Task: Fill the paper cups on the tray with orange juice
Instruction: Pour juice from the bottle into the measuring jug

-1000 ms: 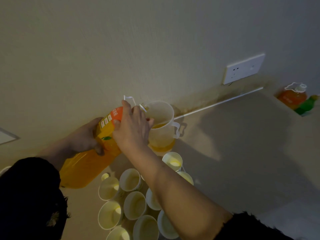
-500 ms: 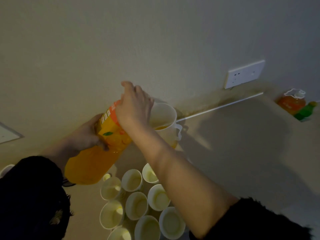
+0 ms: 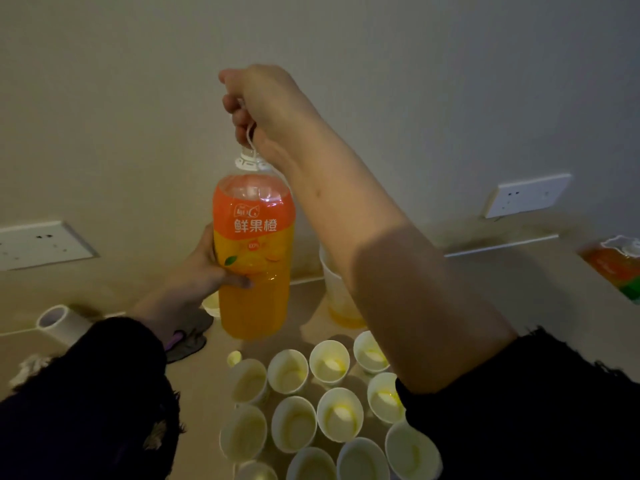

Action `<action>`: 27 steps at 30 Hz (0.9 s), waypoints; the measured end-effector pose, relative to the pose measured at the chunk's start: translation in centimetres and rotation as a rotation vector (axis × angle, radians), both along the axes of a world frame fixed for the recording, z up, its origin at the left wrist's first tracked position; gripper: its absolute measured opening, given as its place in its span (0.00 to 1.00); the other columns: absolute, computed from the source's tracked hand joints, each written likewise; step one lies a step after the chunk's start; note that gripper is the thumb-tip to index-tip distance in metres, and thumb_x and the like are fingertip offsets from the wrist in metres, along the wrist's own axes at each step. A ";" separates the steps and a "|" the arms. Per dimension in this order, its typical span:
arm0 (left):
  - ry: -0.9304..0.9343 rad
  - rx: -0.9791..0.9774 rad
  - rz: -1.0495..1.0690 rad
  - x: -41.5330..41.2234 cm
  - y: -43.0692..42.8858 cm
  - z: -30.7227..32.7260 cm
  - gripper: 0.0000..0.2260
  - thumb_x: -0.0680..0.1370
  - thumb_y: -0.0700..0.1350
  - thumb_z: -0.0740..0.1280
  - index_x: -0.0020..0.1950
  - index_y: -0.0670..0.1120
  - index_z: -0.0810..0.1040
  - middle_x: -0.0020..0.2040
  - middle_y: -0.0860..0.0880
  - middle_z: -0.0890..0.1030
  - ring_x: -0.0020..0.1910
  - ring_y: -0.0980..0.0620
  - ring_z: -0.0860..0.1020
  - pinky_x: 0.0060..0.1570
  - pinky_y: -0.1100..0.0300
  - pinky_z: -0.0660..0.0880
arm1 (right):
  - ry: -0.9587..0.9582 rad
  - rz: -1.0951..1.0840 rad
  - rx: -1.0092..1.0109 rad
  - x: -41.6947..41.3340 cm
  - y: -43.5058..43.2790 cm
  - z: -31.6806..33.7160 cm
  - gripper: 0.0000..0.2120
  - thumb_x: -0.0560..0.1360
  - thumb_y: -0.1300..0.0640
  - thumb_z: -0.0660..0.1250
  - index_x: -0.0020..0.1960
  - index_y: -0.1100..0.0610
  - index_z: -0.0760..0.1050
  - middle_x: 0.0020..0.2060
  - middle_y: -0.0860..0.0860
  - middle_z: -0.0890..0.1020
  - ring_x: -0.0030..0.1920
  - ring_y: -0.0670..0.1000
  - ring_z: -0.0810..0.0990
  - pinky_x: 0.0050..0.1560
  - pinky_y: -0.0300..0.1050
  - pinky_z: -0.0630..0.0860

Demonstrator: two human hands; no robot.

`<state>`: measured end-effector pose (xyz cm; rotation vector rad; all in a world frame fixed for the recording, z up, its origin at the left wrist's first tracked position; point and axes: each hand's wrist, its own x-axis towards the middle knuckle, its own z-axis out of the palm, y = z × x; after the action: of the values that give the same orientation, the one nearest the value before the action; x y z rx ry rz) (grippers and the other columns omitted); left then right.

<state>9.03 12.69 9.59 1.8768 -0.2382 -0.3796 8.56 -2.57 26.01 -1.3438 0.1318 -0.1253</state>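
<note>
The right hand (image 3: 266, 109) is closed around the white carry loop at the neck of the orange juice bottle (image 3: 254, 258), forearm raised high and angled down toward the near right. The left hand (image 3: 204, 271) wraps the bottle's left side at the label, thumb across the front. The bottle is upright, just beyond the paper cups (image 3: 329, 403), left of the pitcher (image 3: 337, 296).

A person holds an orange juice bottle (image 3: 252, 258) upright above the worktop (image 3: 485, 306), left hand (image 3: 204, 275) wrapped round its body, right hand (image 3: 263, 105) closed on the white carry loop at its neck. Paper cups (image 3: 329, 410) cluster below, beside a pitcher (image 3: 337, 296).
</note>
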 end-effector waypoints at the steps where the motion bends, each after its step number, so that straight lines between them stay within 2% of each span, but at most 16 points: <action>1: -0.010 0.003 0.009 0.1 0.1 -0.3 0.57 0.44 0.46 0.79 0.72 0.51 0.61 0.59 0.48 0.77 0.57 0.49 0.76 0.46 0.54 0.75 | 0.008 0.015 0.001 -0.1 0.5 0.2 0.15 0.78 0.67 0.55 0.62 0.69 0.71 0.28 0.53 0.67 0.23 0.46 0.58 0.30 0.36 0.55; 5: -0.051 0.049 0.034 0.4 -0.1 -1.6 0.58 0.45 0.44 0.79 0.72 0.46 0.59 0.55 0.51 0.76 0.55 0.50 0.75 0.41 0.64 0.72 | 0.040 0.043 -0.049 0.1 1.6 -0.1 0.16 0.79 0.66 0.54 0.65 0.65 0.68 0.30 0.53 0.70 0.25 0.46 0.60 0.30 0.38 0.58; 7: -0.066 0.065 0.072 0.3 -0.2 -2.2 0.56 0.49 0.39 0.77 0.74 0.46 0.56 0.56 0.53 0.74 0.57 0.49 0.74 0.42 0.66 0.72 | 0.080 0.044 -0.083 0.3 2.0 -0.7 0.11 0.79 0.66 0.54 0.58 0.64 0.71 0.31 0.54 0.71 0.26 0.47 0.61 0.31 0.39 0.59; 9: -0.028 0.100 0.138 0.6 0.3 -2.6 0.58 0.54 0.35 0.79 0.77 0.48 0.51 0.66 0.47 0.71 0.66 0.45 0.70 0.53 0.61 0.70 | 0.126 0.043 -0.123 0.4 2.6 -1.4 0.05 0.79 0.66 0.55 0.48 0.61 0.69 0.31 0.55 0.69 0.26 0.49 0.61 0.30 0.39 0.59; 10: 0.000 0.136 0.166 0.7 0.5 -2.5 0.58 0.58 0.33 0.79 0.78 0.51 0.48 0.72 0.43 0.65 0.70 0.43 0.65 0.58 0.57 0.67 | 0.147 0.043 -0.143 0.7 2.9 -2.0 0.06 0.79 0.66 0.55 0.45 0.60 0.68 0.31 0.55 0.68 0.26 0.49 0.61 0.29 0.38 0.59; 12: 0.049 0.144 0.217 0.8 1.0 -2.3 0.52 0.66 0.31 0.76 0.78 0.56 0.47 0.75 0.40 0.60 0.74 0.42 0.60 0.63 0.50 0.65 | 0.189 0.039 -0.200 1.3 3.5 -3.5 0.08 0.79 0.65 0.55 0.41 0.59 0.67 0.31 0.54 0.68 0.25 0.49 0.60 0.26 0.36 0.58; 14: 0.133 0.001 0.314 0.4 1.3 -1.9 0.43 0.72 0.34 0.71 0.77 0.57 0.50 0.75 0.41 0.61 0.73 0.42 0.62 0.66 0.47 0.63 | 0.216 0.025 -0.242 1.9 3.8 -5.1 0.07 0.79 0.65 0.54 0.43 0.59 0.68 0.31 0.53 0.68 0.26 0.48 0.61 0.26 0.37 0.58; 17: 0.347 -0.346 0.515 -0.3 2.6 -2.0 0.29 0.79 0.44 0.63 0.77 0.54 0.54 0.73 0.41 0.65 0.73 0.44 0.63 0.71 0.43 0.58 | 0.271 -0.014 -0.302 2.7 4.3 -6.9 0.04 0.78 0.65 0.55 0.51 0.59 0.66 0.32 0.52 0.68 0.28 0.48 0.62 0.28 0.39 0.59; 20: 0.554 -0.554 0.602 -1.0 4.3 -3.2 0.27 0.82 0.54 0.56 0.77 0.47 0.55 0.74 0.43 0.64 0.73 0.46 0.63 0.73 0.46 0.55 | 0.311 -0.010 -0.316 3.1 4.0 -8.4 0.06 0.79 0.64 0.56 0.44 0.60 0.68 0.32 0.52 0.68 0.28 0.48 0.63 0.28 0.39 0.60; 22: 0.601 -0.605 0.657 -1.9 5.1 -4.1 0.25 0.83 0.55 0.51 0.77 0.47 0.54 0.74 0.42 0.63 0.74 0.44 0.62 0.74 0.47 0.53 | 0.265 0.014 -0.323 3.5 3.7 -8.8 0.11 0.80 0.64 0.54 0.40 0.58 0.67 0.32 0.51 0.66 0.29 0.47 0.63 0.29 0.39 0.61; 24: 0.618 -0.636 0.708 -2.8 5.6 -5.0 0.24 0.83 0.56 0.49 0.78 0.52 0.52 0.74 0.39 0.63 0.73 0.42 0.62 0.73 0.44 0.52 | 0.207 0.011 -0.298 3.4 3.5 -8.7 0.09 0.80 0.64 0.53 0.50 0.62 0.73 0.33 0.50 0.65 0.31 0.46 0.63 0.31 0.39 0.62; 26: 0.638 -0.658 0.726 -3.4 5.9 -5.5 0.23 0.83 0.56 0.49 0.78 0.53 0.53 0.74 0.38 0.63 0.73 0.41 0.63 0.73 0.43 0.53 | 0.196 -0.018 -0.293 3.8 3.4 -8.9 0.16 0.79 0.65 0.53 0.64 0.68 0.71 0.33 0.50 0.65 0.31 0.46 0.63 0.32 0.40 0.62; 27: 0.642 -0.660 0.728 -3.6 6.0 -5.7 0.23 0.83 0.57 0.50 0.78 0.53 0.53 0.74 0.38 0.63 0.73 0.40 0.63 0.73 0.42 0.53 | 0.194 -0.038 -0.288 4.0 3.6 -8.9 0.17 0.79 0.65 0.53 0.65 0.69 0.70 0.33 0.50 0.66 0.31 0.46 0.63 0.32 0.40 0.62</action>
<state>5.40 18.65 3.88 1.0136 0.6678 -0.3193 12.53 0.99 17.12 -1.6401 0.3119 -0.0459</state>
